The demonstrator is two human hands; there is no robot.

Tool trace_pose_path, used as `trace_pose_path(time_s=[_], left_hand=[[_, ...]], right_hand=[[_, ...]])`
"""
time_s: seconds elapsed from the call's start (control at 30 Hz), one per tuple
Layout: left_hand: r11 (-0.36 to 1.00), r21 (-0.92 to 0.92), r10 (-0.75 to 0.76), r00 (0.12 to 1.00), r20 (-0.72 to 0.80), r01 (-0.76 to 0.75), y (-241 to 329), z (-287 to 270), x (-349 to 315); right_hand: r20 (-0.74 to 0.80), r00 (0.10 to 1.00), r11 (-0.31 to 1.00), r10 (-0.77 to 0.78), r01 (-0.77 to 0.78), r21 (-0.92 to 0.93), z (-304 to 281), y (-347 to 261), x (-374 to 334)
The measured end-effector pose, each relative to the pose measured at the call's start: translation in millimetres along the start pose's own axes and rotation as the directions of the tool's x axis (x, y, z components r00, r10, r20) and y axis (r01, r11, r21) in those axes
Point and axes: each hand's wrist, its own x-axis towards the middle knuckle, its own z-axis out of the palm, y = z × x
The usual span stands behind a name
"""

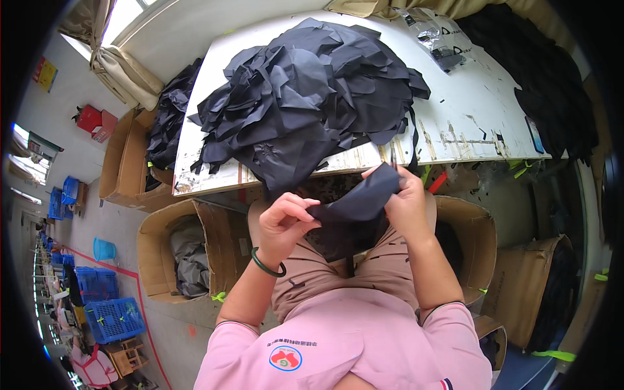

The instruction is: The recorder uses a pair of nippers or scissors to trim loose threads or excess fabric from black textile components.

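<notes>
My left fingers: thumb and forefinger nearly together, pinching the near-left end of a black cloth piece.
My right fingers: curled closed on that cloth's other end; whether they grip anything else I cannot tell.
Black cloth piece: stretched between my hands, just off centre toward 3 o'clock, above my lap.
Wrist: green bangle on my left.
White table: beyond my hands, its edge marked and worn.
Dark cloth pile: on the table at 12 o'clock.
Clear plastic bag: between 1 and 2 o'clock.
Open carton: between 8 and 9 o'clock, grey cloth inside.
</notes>
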Motion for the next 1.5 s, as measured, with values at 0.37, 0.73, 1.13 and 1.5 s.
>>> trace_pose_path(time_s=[0.37,0.73,1.13,1.5], left_hand=[[0.652,-0.710,-0.056,0.951,0.305,0.267,32,2,-4],[0.799,-0.220,-0.411,0.776,0.479,0.560,0,29,41],[0.533,-0.632,-0.799,0.581,-0.156,0.562,-71,30,-8],[0.699,-0.472,-0.652,0.750,-0.112,0.537,-61,32,-6]], right_hand=[[0.070,0.997,0.970,-0.015,-0.003,0.243,-28,4,-6],[0.456,0.848,0.579,-0.269,-0.236,0.780,-12,42,11],[0.063,0.869,0.653,0.491,-0.415,0.633,-43,116,-32],[-0.182,0.981,0.997,0.068,-0.060,0.053,-60,71,-23]])
